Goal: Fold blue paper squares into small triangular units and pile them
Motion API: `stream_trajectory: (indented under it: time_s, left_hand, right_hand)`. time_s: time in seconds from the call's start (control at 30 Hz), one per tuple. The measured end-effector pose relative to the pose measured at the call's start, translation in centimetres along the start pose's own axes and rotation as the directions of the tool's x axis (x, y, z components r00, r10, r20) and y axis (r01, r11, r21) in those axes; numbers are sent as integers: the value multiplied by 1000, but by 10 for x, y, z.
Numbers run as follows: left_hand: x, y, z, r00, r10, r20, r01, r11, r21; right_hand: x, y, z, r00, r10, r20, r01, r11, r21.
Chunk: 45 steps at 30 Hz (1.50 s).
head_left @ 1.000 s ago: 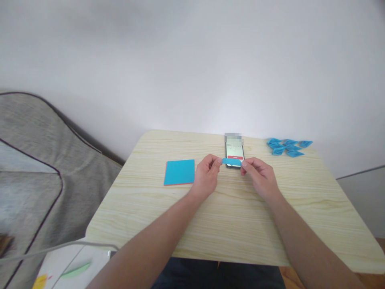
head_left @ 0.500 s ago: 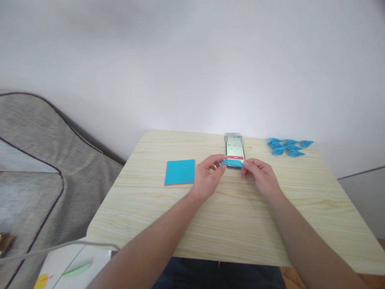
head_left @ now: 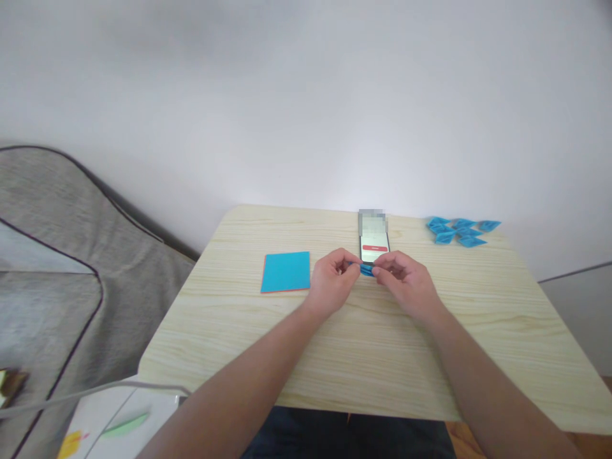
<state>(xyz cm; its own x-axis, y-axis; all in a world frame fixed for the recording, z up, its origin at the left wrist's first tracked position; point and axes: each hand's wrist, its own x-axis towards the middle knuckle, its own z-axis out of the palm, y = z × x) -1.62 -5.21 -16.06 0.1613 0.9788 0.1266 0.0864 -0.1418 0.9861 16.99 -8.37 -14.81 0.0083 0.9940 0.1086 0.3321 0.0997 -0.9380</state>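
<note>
Between my two hands is a small piece of folded blue paper [head_left: 366, 270], mostly covered by the fingers. My left hand [head_left: 333, 275] pinches its left end between thumb and fingertips. At its right end, my right hand [head_left: 405, 278] grips it the same way. A phone [head_left: 375, 248] with a lit screen and a red button lies just behind the paper. To the left of my left hand sits a stack of square origami paper [head_left: 285, 272], blue on top with a reddish edge.
Several folded blue paper pieces [head_left: 459, 232] lie grouped at the table's back right. The wooden-look table [head_left: 373, 363] meets a white wall [head_left: 306, 102]. A grey fabric seat [head_left: 129, 280] stands on the left, with a cable [head_left: 119, 384] crossing a white surface below it.
My hands have drawn closer together. The blue paper, a flat strip before, now shows layered folds, sits slightly lower and is more hidden by the fingers.
</note>
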Motion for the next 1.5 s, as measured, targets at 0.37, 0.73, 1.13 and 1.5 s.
stream_trajectory:
  time_s: [0.37, 0.73, 1.13, 1.5]
  left_hand:
    - [-3, 5, -3, 958, 146, 247, -241, 879, 412]
    - [2, 3, -10, 981, 157, 111, -190, 878, 439]
    - [-5, 30, -23, 894, 233, 383, -430, 687, 586]
    - [-13, 24, -31, 882, 188, 432, -444, 640, 628]
  right_hand:
    - [-4, -8, -9, 979, -46, 196, 106, 946, -307]
    - [-8, -15, -5, 934, -153, 322, 304, 814, -495]
    - [-8, -15, -6, 921, -163, 355, 355, 728, -587]
    - [-8, -16, -3, 936, -179, 303, 328, 756, -567]
